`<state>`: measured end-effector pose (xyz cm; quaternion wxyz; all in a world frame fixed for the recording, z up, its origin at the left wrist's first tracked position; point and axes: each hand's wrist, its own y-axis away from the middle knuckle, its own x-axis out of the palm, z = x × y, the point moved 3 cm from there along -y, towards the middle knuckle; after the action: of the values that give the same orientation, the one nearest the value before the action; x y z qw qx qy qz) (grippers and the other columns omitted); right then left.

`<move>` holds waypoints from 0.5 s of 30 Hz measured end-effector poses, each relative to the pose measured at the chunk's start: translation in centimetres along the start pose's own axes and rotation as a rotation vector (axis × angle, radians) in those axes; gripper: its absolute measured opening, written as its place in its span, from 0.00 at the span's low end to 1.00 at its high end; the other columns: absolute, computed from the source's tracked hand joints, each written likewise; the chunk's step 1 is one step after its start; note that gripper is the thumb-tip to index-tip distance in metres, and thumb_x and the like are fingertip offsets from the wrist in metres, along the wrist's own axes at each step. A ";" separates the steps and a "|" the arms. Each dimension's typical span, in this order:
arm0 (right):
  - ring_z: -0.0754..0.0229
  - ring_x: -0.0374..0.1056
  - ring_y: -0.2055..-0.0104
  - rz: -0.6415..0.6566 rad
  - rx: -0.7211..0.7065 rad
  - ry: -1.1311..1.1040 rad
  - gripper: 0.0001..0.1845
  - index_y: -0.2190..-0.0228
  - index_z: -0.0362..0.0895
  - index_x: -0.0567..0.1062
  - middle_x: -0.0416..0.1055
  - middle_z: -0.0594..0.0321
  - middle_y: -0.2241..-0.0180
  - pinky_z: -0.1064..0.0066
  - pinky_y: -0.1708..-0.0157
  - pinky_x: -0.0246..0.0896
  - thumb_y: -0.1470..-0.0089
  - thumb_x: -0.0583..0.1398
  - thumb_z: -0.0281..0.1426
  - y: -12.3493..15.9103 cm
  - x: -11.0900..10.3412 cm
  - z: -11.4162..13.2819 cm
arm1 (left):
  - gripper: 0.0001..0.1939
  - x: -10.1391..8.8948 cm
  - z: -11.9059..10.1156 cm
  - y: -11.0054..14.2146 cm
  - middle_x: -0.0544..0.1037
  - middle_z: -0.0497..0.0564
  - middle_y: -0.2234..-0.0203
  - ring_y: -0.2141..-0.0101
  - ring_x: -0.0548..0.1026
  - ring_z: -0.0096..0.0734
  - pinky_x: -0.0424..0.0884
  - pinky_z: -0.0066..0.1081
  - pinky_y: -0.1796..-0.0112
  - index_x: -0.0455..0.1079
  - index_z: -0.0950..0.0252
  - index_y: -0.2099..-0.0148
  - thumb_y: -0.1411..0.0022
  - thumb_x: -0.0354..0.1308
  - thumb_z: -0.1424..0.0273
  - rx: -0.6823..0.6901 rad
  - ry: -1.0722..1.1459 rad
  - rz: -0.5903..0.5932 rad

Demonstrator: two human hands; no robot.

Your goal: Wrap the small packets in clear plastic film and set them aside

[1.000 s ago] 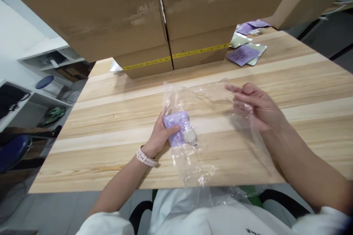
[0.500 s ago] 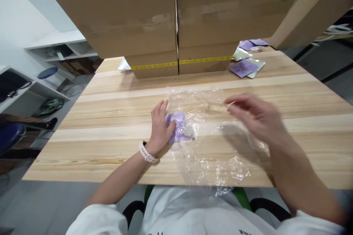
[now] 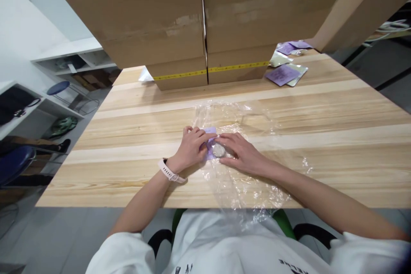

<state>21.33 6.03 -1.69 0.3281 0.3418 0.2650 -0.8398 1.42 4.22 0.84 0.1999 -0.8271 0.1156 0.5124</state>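
Note:
A small purple packet lies on the wooden table, with clear plastic film around and over it. My left hand presses on the packet's left side, fingers bent across it and thumb tucked near its middle. On the packet's right part sits a round, whitish disc. My right hand rests beside the disc, fingertips above it and thumb below, with a gap between them. Thin clear plastic film spreads under both hands and hangs over the table's front edge. Whether my right fingertips pinch the film I cannot tell.
Large cardboard boxes stand at the back of the table, with a yellow measuring tape along their lower part. Purple and silver packets lie at the back right. Shelves and blue stools are to the left.
My right hand has moved left and down from above the film to the disc. My left fingers have bent over the packet, and the film's right part now lies flatter.

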 end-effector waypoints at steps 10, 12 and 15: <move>0.44 0.64 0.42 0.014 -0.057 0.142 0.28 0.37 0.50 0.68 0.65 0.48 0.38 0.45 0.42 0.62 0.34 0.57 0.44 0.2 0.7 -0.2 | 0.11 -5.8 5.1 3.5 0.76 0.53 0.78 0.68 0.70 0.41 0.55 0.57 0.46 0.68 0.62 0.80 0.49 0.53 0.79 -0.129 -0.350 0.044; 0.44 0.64 0.42 0.015 -0.055 0.142 0.28 0.37 0.50 0.68 0.65 0.48 0.38 0.46 0.42 0.62 0.34 0.57 0.44 0.2 0.8 -0.5 | 0.12 -8.2 6.2 4.8 0.77 0.54 0.76 0.67 0.71 0.42 0.53 0.61 0.45 0.66 0.63 0.82 0.50 0.52 0.80 -0.222 -0.415 -0.091; 0.43 0.64 0.42 0.025 -0.049 0.150 0.29 0.36 0.51 0.67 0.66 0.49 0.38 0.45 0.43 0.63 0.35 0.58 0.44 0.1 1.2 -0.9 | 0.12 -10.3 5.2 5.4 0.80 0.53 0.69 0.63 0.74 0.42 0.60 0.56 0.46 0.71 0.62 0.76 0.47 0.51 0.81 -0.287 -0.267 -0.362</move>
<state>21.06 6.12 -3.16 0.3261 0.3987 0.3051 -0.8010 -9.48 1.59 6.83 0.1822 -0.7792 -0.1355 0.5842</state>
